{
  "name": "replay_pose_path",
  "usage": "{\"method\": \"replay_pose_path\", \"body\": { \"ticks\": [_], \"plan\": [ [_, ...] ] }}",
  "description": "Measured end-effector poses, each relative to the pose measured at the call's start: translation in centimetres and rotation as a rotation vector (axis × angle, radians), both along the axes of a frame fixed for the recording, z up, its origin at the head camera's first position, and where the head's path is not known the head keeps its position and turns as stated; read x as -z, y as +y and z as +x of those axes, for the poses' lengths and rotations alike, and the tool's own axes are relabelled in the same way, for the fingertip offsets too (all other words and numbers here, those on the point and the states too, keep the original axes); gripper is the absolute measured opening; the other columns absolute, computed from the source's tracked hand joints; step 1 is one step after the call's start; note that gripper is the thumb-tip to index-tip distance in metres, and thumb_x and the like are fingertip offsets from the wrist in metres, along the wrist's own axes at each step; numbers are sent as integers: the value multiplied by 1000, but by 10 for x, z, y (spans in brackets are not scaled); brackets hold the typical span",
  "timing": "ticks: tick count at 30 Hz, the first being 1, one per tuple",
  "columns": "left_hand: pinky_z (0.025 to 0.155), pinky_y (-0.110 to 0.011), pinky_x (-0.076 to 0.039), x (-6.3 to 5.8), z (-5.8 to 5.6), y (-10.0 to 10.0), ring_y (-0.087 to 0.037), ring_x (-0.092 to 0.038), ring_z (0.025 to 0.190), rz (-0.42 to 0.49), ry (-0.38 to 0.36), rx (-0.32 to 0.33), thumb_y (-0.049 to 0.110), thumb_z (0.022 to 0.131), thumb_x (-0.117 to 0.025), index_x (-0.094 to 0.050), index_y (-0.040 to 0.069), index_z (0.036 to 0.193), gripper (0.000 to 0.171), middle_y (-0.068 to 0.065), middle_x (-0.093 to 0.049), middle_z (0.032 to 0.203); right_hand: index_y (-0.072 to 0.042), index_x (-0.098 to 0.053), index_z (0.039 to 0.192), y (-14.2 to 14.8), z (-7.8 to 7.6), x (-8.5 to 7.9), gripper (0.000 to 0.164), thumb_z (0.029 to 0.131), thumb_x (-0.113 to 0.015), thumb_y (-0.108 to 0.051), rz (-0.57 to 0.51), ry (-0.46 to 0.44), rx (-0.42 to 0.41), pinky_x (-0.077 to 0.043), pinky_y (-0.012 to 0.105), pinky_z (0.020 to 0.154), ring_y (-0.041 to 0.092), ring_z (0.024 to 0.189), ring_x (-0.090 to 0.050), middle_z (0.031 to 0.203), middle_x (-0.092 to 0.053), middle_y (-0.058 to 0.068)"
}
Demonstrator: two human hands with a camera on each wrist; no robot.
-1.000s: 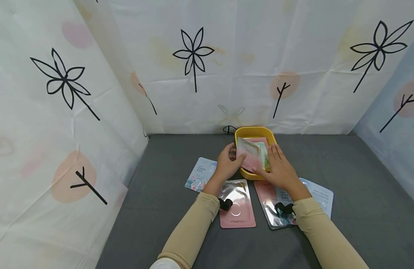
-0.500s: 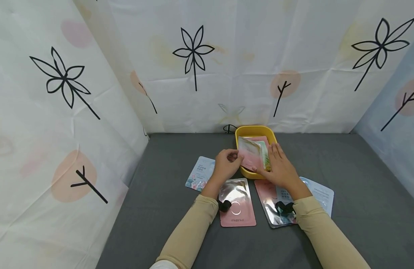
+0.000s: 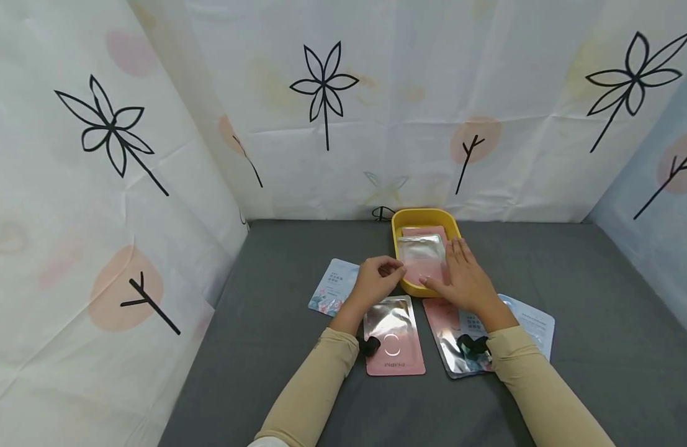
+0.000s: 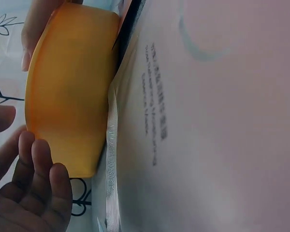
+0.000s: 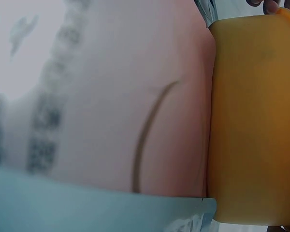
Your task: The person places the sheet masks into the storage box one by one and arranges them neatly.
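Note:
A yellow plastic basket stands at the back of the grey table with flat sheet mask packets in it. On top lies a silver-and-pink packet, part of another pink one showing behind it. My left hand is at the basket's left rim, fingers loosely bent and thumb tip beside the edge. Nothing shows between its thumb and fingers in the left wrist view. Along the right side rests my right hand, its fingers straight against the rim and the thumb pointing over the front corner.
A silver-and-pink packet lies in front of the basket. Left of it is a light blue packet, partly under my left arm. Under my right wrist sit overlapping packets, with another light blue one behind. Printed cloth hangs behind.
The top packet's raised, folded-over upper left part has come down flat, covering the green-white packet beneath. My left hand has let go of it and drawn slightly down. The right hand stays put.

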State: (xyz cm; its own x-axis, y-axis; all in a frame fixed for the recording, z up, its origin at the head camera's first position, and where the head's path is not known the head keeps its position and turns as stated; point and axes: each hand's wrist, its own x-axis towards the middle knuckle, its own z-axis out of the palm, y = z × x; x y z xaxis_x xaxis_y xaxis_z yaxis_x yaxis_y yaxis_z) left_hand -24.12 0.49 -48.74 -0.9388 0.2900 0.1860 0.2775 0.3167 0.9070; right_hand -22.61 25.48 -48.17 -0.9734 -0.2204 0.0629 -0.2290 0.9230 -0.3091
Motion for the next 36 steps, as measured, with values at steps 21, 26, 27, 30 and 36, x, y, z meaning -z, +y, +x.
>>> {"method": "replay_pose_path", "body": {
  "ticks": [21,26,27,30,36],
  "plan": [
    [84,-35,-57,2,-1,-59,-18,-66,92,24,-35,-83,29,102,-72,-79,13,118,24,-5,-73,106,12,-8,165,-1,0,0,117,98,-54,-72,-9,-19,-4,-15,63,131,44,165,1,175,-6,31],
    [88,-42,-58,-1,-1,-82,-25,-67,99,-36,-30,-168,28,102,-73,-75,4,124,32,-12,-71,112,12,-7,165,-1,0,-1,118,98,-53,-74,-8,-13,-7,-15,63,131,44,165,1,176,-5,30],
    [89,-44,-58,-1,-1,-88,-27,-67,101,-56,-36,-188,27,102,-73,-74,3,126,34,-13,-70,114,12,-7,165,-2,0,-1,118,98,-53,-74,-8,-14,-6,-15,63,131,44,166,1,176,-4,29],
    [93,-49,-58,0,-1,-102,-33,-66,108,-127,-44,-239,24,101,-74,-71,1,130,37,-19,-68,121,12,-8,165,-3,0,0,118,98,-53,-74,-10,-13,-5,-16,63,131,43,166,1,176,-5,29],
    [106,-56,-53,-3,2,-116,-40,-63,126,-303,-129,-283,24,99,-76,-65,-3,137,48,-25,-66,135,13,-9,165,-3,1,1,116,99,-55,-70,-14,-4,-3,-16,63,131,44,165,0,175,-7,31]
  ]
}}
